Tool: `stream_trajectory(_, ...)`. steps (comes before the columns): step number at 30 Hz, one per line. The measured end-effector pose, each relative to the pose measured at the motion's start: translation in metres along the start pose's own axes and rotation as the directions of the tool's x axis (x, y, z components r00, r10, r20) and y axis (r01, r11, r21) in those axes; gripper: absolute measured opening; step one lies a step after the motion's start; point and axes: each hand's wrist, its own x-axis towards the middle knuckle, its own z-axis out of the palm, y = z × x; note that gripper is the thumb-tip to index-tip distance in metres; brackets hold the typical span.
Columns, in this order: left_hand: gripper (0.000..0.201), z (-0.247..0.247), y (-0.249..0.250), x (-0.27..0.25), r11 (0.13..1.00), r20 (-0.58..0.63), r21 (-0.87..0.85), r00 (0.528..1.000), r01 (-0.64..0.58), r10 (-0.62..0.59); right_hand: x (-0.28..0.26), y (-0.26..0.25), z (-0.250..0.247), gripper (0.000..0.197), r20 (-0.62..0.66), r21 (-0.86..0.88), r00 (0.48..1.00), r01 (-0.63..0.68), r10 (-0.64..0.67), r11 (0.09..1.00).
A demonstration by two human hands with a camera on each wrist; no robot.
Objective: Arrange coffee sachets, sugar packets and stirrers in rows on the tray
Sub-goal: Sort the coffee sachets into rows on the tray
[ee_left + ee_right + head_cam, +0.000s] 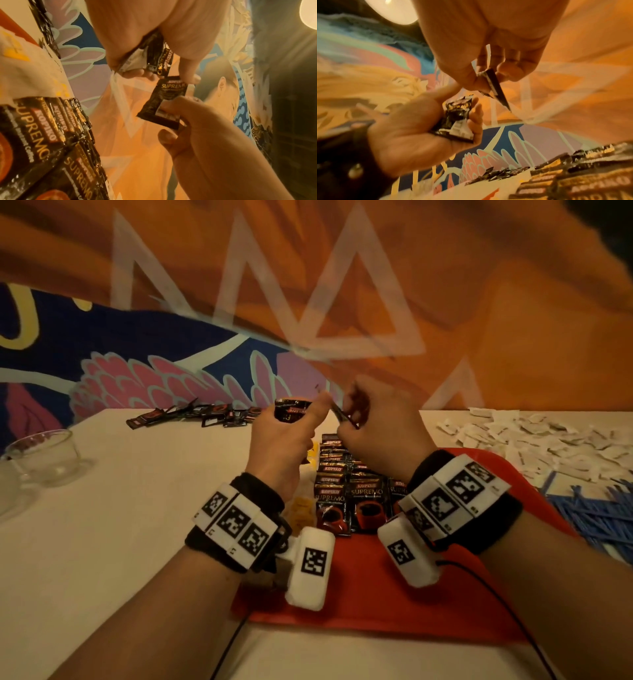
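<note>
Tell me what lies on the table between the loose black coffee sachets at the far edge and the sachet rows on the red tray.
In the head view, bare white table separates the loose sachets from the tray rows; both hands hover above it.

A painted mural [308, 302] covers the wall behind the table: orange ground with pale, translucent triangle outlines, and to the left a dark blue area bearing pink, feather-like shapes edged in pale green. The right wrist view shows the same pink shapes [488, 159] on blue. The table [120, 508] has a plain off-white top. A clear glass cup [44, 457] stands at its left edge. A round glowing lamp [392, 10] appears overhead. Lighting is warm and dim.
</note>
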Motion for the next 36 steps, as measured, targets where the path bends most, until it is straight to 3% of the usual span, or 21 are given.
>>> stream_trajectory(2,0.049,0.004,0.003,-0.004,0.996,0.073,-0.083,0.997,0.020,-0.014,-0.002,-0.003,0.006,0.017,0.042,-0.060,0.996,0.085,-0.083,0.995)
stream_trajectory(5,0.022,0.001,0.005,-0.004,0.984,0.064,-0.175,0.998,0.036,-0.025,-0.007,-0.002,0.013,0.019,0.094,-0.099,0.984,0.161,-0.152,0.982)
stream_trajectory(10,0.017,-0.008,0.004,0.005,0.985,-0.045,-0.157,0.996,0.066,-0.074,-0.007,0.002,0.005,0.031,0.019,0.015,1.000,-0.012,0.011,1.000)
stream_trajectory(14,0.018,-0.006,0.007,0.002,0.972,0.003,-0.207,0.994,0.111,-0.113,-0.002,0.007,0.001,0.023,0.078,0.105,0.985,-0.160,0.152,0.982)
stream_trajectory(17,0.022,-0.005,0.008,0.001,0.962,0.011,-0.243,0.992,0.128,-0.129,-0.002,0.011,0.001,0.018,0.103,0.116,0.983,-0.166,0.155,0.979)
stream_trajectory(23,0.019,-0.008,0.002,0.004,0.987,0.046,-0.093,0.991,0.132,-0.129,-0.004,0.015,0.003,0.011,0.129,0.063,0.984,-0.128,0.119,0.990)
stream_trajectory(28,0.023,-0.010,0.003,0.008,0.974,0.067,-0.182,0.990,0.133,-0.122,-0.005,0.010,-0.011,0.012,0.174,0.034,0.975,-0.146,0.138,0.989)
stream_trajectory(32,0.030,-0.015,0.001,0.014,0.968,0.065,-0.200,0.988,0.149,-0.139,-0.010,0.021,-0.039,0.013,0.265,-0.012,0.927,-0.270,0.263,0.963)
stream_trajectory(36,0.026,-0.018,-0.001,0.017,0.949,0.089,-0.235,0.977,0.208,-0.192,-0.027,0.046,-0.069,0.004,0.376,-0.135,0.838,-0.374,0.396,0.918)
